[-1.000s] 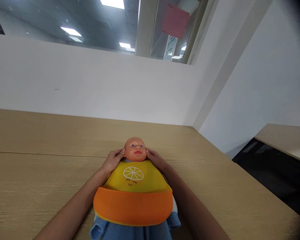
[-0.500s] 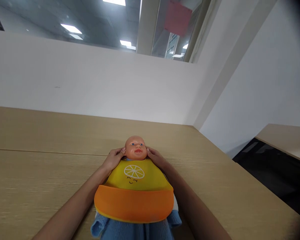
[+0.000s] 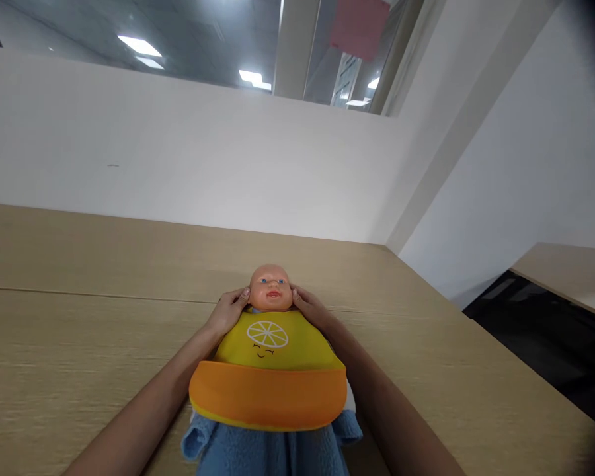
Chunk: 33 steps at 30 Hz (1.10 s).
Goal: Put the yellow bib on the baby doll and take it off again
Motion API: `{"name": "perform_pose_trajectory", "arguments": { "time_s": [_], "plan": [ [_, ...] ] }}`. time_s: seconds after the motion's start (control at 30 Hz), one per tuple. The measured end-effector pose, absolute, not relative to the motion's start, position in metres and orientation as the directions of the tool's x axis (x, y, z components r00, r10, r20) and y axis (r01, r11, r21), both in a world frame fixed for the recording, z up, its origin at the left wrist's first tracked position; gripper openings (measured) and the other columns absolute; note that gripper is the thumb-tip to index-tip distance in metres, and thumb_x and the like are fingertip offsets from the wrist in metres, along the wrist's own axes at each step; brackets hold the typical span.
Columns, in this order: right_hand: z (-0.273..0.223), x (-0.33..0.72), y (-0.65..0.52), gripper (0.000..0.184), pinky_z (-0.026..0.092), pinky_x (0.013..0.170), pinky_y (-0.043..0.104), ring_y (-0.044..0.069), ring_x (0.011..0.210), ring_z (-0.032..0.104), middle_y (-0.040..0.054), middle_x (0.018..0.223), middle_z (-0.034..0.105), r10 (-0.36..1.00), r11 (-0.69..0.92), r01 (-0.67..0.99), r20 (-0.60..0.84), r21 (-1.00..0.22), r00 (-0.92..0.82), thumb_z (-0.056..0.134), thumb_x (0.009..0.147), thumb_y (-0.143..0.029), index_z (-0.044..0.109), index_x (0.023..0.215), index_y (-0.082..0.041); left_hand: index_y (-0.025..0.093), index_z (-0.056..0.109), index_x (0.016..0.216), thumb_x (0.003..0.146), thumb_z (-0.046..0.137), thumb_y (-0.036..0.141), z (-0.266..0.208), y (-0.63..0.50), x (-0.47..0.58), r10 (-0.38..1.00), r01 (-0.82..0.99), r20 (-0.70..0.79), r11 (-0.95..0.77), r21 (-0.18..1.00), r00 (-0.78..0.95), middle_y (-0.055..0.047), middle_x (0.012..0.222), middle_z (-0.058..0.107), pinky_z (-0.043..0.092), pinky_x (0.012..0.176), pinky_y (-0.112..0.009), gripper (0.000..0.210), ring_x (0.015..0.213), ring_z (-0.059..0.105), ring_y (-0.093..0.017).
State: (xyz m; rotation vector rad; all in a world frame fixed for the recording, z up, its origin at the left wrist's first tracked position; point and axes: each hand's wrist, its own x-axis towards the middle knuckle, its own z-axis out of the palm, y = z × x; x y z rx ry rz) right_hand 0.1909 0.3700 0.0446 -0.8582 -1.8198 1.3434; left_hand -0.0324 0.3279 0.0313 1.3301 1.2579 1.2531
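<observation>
A baby doll (image 3: 270, 291) in fuzzy blue clothes (image 3: 272, 456) lies face up on the wooden table. Over its chest spreads a yellow bib (image 3: 277, 354) printed with a white citrus slice and a smiling face; an orange catch pocket (image 3: 268, 396) runs along its lower end. My left hand (image 3: 231, 309) grips the doll at the left of its head, thumb by the cheek. On the other side my right hand (image 3: 310, 309) does the same. The fingers of both hands go behind the head and neck, where they and the bib's neck ends are hidden.
The light wooden table (image 3: 104, 344) has a seam across it and meets a white wall (image 3: 228, 158) at the back. Windows (image 3: 203, 39) sit above that wall. At the right stands another wooden surface (image 3: 570, 271) with a dark panel (image 3: 535, 330) below it.
The view has tilted slightly, so everything sits a little higher in the picture. Both hands stay at the sides of the doll's head, with hardly any movement.
</observation>
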Motion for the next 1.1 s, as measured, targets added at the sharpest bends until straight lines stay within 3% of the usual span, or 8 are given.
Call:
{"name": "perform_pose_trajectory", "arguments": {
  "time_s": [0.2, 0.37, 0.57, 0.83, 1.1],
  "plan": [
    [0.0451, 0.1899, 0.3703, 0.053, 0.037, 0.108, 0.041, 0.025, 0.127, 0.049, 0.0062, 0.137, 0.054, 0.814, 0.214, 0.027, 0.164, -0.976, -0.557, 0.051, 0.088, -0.056, 0.057, 0.128, -0.022, 0.012, 0.071, 0.097, 0.078, 0.052, 0.056, 0.0253, 0.3310, -0.0341, 0.988, 0.133, 0.154, -0.150, 0.980, -0.022, -0.010, 0.102, 0.072, 0.045, 0.085, -0.034, 0.051, 0.095, 0.061, -0.026],
    [0.0453, 0.1897, 0.3698, 0.054, 0.033, 0.111, 0.041, 0.025, 0.129, 0.046, 0.0057, 0.138, 0.052, 0.825, 0.179, 0.015, 0.142, -0.984, -0.547, 0.054, 0.086, -0.055, 0.057, 0.128, -0.021, 0.013, 0.071, 0.095, 0.078, 0.052, 0.056, 0.0275, 0.3279, -0.0336, 0.989, 0.121, 0.145, -0.141, 0.983, -0.030, -0.009, 0.102, 0.072, 0.045, 0.086, -0.034, 0.049, 0.099, 0.060, -0.026],
    [0.0441, 0.1897, 0.3692, 0.059, 0.037, 0.108, 0.041, 0.026, 0.130, 0.045, 0.0048, 0.140, 0.051, 0.819, 0.101, -0.021, 0.095, -0.995, -0.566, 0.055, 0.084, -0.059, 0.054, 0.131, -0.024, 0.014, 0.068, 0.094, 0.078, 0.051, 0.057, 0.0304, 0.3257, -0.0319, 0.991, 0.116, 0.128, -0.123, 0.986, -0.039, -0.009, 0.104, 0.070, 0.042, 0.089, -0.034, 0.049, 0.103, 0.057, -0.026],
    [0.0389, 0.1920, 0.3727, 0.056, 0.032, 0.112, 0.044, 0.025, 0.129, 0.047, 0.0053, 0.138, 0.053, 0.836, 0.121, -0.026, 0.116, -0.992, -0.537, 0.056, 0.085, -0.054, 0.054, 0.131, -0.023, 0.018, 0.056, 0.074, 0.080, 0.044, 0.063, 0.0279, 0.3243, -0.0315, 0.987, 0.214, 0.129, -0.106, 0.971, -0.096, -0.003, 0.073, 0.060, 0.041, 0.071, -0.031, 0.047, 0.073, 0.053, -0.019],
    [0.0415, 0.1899, 0.3724, 0.056, 0.031, 0.112, 0.045, 0.026, 0.129, 0.046, 0.0048, 0.136, 0.055, 0.866, 0.159, 0.078, 0.101, -0.984, -0.489, 0.060, 0.080, -0.058, 0.061, 0.124, -0.024, 0.018, 0.054, 0.074, 0.081, 0.044, 0.061, 0.0296, 0.3238, -0.0303, 0.986, 0.182, 0.162, -0.153, 0.971, -0.036, -0.001, 0.071, 0.055, 0.039, 0.067, -0.029, 0.045, 0.071, 0.048, -0.018]
  ]
}}
